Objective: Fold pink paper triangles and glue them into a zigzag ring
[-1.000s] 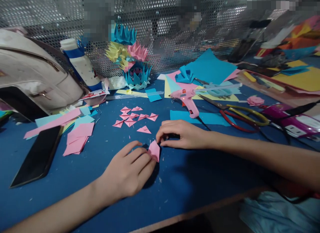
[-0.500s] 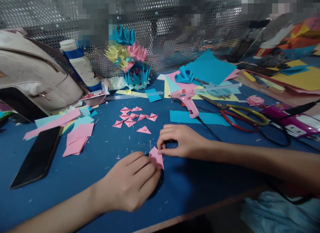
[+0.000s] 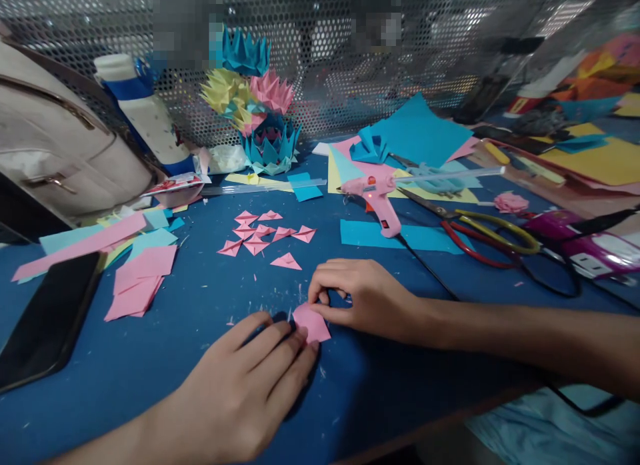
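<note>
A small piece of pink paper [image 3: 314, 326] lies on the blue table between my hands. At its top left edge my right hand [image 3: 363, 292] pinches it between thumb and fingertips. My left hand [image 3: 260, 375] holds the lower left edge with its fingertips; the thumb is hidden. Several small folded pink triangles [image 3: 256, 243] lie grouped just beyond my hands, and a single pink triangle [image 3: 287, 261] sits nearer. To the left is a stack of pink paper pieces [image 3: 134, 295].
A pink glue gun [image 3: 375, 195] with a black cord rests beyond my right hand, beside a blue paper strip [image 3: 400, 235] and scissors [image 3: 493, 235]. Folded paper flowers [image 3: 273, 142] stand against the perforated metal panel. A phone [image 3: 53, 318], bottle [image 3: 150, 118] and bag [image 3: 65, 138] are left.
The pink paper is turned slightly, and more of it shows. My left hand's fingers have straightened and slid lower on it. My right hand still pinches its top. The view has shifted a little.
</note>
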Demonstrator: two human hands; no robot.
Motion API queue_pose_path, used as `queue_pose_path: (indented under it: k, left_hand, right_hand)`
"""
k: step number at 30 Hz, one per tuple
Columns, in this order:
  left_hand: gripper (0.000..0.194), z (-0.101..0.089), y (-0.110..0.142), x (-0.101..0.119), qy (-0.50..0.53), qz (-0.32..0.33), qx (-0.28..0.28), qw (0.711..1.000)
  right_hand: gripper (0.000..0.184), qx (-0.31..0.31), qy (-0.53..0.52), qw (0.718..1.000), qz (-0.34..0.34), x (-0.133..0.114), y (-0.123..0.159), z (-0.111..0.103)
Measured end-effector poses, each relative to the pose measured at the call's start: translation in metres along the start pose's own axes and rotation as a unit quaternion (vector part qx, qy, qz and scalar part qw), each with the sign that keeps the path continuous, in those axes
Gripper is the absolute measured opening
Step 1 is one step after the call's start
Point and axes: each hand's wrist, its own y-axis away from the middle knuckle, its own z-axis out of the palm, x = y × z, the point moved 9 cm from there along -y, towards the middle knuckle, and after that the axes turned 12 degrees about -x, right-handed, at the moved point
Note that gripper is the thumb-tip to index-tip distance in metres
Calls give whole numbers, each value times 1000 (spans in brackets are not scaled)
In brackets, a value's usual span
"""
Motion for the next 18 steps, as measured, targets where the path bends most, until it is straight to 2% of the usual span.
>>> queue_pose_path:
  k: [5,11,18]
  left_hand:
    - [25,2,2,-5,-11,-38,9,999]
    - [23,1,4,-10,-3,-67,21,998]
    - [21,-2,2,-12,0,-79,29,996]
  right_hand:
    - [11,-12,26,998,-58,-8,1,0]
    - [19,-2,112,973,-201,-24,12,0]
    - [29,-15,168,947,-274,-37,17,2]
